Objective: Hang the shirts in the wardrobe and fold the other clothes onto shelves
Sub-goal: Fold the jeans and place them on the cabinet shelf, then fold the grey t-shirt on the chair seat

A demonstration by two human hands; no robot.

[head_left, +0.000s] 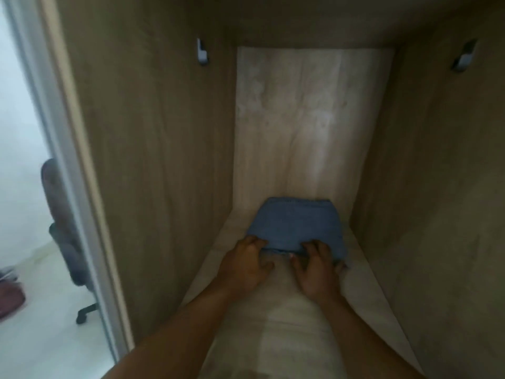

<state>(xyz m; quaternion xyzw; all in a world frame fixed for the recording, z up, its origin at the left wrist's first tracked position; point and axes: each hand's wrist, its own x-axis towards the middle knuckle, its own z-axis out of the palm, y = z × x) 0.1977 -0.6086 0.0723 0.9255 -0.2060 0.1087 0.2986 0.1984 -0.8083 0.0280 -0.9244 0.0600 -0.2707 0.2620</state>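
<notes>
A folded blue garment point(297, 222) lies flat on the pale wooden shelf point(289, 324) inside the wardrobe, close to the back panel. My left hand point(244, 262) rests at its near left corner, fingers curled over the edge. My right hand point(318, 265) is on its near right corner, fingers spread over the fabric and thumb tucked at the front fold. Both forearms reach in from the bottom of the view. The garment's near edge is partly hidden by my fingers.
Brown wardrobe side walls point(153, 160) close in on both sides, each with a small metal bracket point(202, 51) high up. The light back panel point(306, 119) stands behind the garment. Outside at the left are a dark office chair point(65, 236) and a maroon bag point(11, 299) on the floor.
</notes>
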